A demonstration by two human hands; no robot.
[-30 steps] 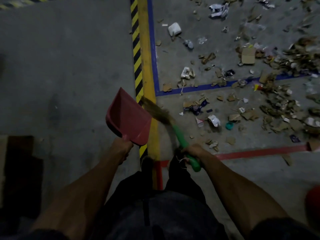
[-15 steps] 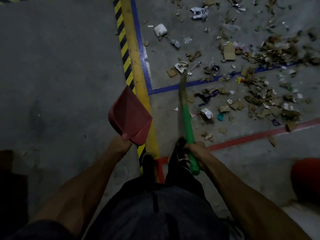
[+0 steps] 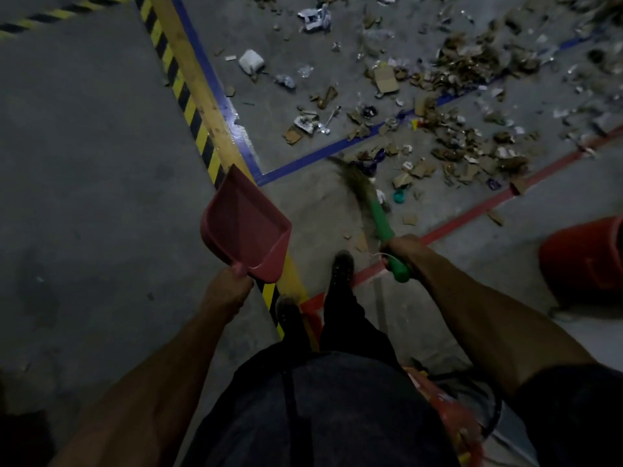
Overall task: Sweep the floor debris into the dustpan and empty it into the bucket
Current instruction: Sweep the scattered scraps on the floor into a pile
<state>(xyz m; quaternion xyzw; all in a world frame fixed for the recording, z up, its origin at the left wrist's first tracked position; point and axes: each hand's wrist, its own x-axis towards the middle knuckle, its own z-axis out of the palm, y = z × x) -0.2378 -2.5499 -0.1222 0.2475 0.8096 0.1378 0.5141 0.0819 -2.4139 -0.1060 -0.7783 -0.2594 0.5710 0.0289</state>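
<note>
— Two hands, both busy? Count them off for me.

— Two. Left hand (image 3: 227, 291), lower centre of the frame, has its fingers wrapped round the handle of one red dustpan (image 3: 246, 227); the pan is held up off the grey floor (image 3: 84, 163), its open mouth pointing toward the upper part of the frame, and nothing shows inside it. Right hand (image 3: 401, 251), right of centre, is curled round the green handle of one broom (image 3: 371, 203).

— Where do the bristles sit?

— Just above centre, blurred, at the near edge of the debris (image 3: 455, 106) and beside a small teal cap (image 3: 399, 196).

— And the debris itself?

— Spread over the upper right: cardboard scraps, crumpled paper, bits of plastic. Too many pieces and too blurred to count. One larger white lump (image 3: 251, 60) lies apart from them, upper centre.

— Buckets?

— One red bucket (image 3: 586, 261) at the right edge, standing on the floor, well apart from the dustpan. Something orange-red (image 3: 451, 419) shows at the lower right behind the person's leg; I cannot tell what it is.

— Floor markings?

— One yellow stripe (image 3: 202, 106) with black-and-yellow hazard tape (image 3: 188, 109) beside it, one blue line (image 3: 337, 150) turning a corner, and one red line (image 3: 472, 214) running to the right.

— Feet?

— Two dark shoes (image 3: 342, 267), bottom centre, near the yellow stripe.
</note>
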